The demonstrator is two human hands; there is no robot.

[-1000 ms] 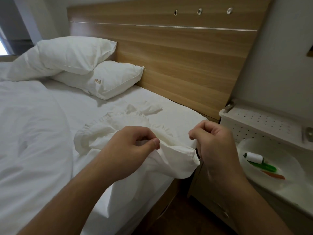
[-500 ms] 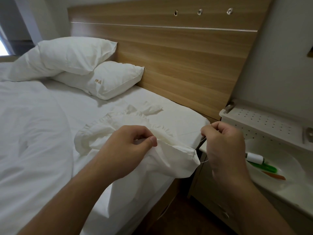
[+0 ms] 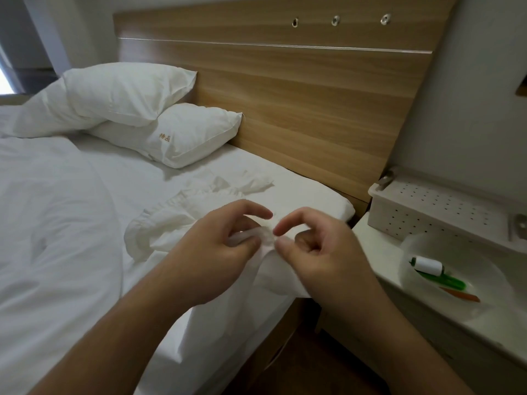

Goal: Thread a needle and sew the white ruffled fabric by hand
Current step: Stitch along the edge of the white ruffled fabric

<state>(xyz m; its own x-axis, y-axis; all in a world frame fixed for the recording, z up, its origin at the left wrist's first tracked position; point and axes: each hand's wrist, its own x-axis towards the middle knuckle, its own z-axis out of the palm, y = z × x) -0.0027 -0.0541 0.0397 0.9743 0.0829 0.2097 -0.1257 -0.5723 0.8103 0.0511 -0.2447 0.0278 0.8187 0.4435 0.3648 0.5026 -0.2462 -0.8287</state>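
Observation:
The white ruffled fabric (image 3: 168,223) lies bunched on the bed's right edge, with one corner hanging over the side. My left hand (image 3: 211,252) holds a raised fold of it under the thumb, forefinger stretched out above. My right hand (image 3: 322,252) faces it from the right. Its thumb and forefinger tips pinch together right at that fold, and the other fingers are curled in. The needle and thread are too thin to make out. A white thread spool (image 3: 427,266) lies in a translucent bowl (image 3: 406,249) on the bedside table.
The bowl also holds a green tool (image 3: 447,280) and an orange one (image 3: 460,295). A white perforated box (image 3: 427,212) stands behind it on the bedside table (image 3: 370,235). Two pillows (image 3: 128,92) lean against the wooden headboard (image 3: 299,104). A white duvet (image 3: 51,223) covers the left.
My right hand, which had drawn a thread out to the right, has come back left to the fold. My left forefinger has lifted off the fabric.

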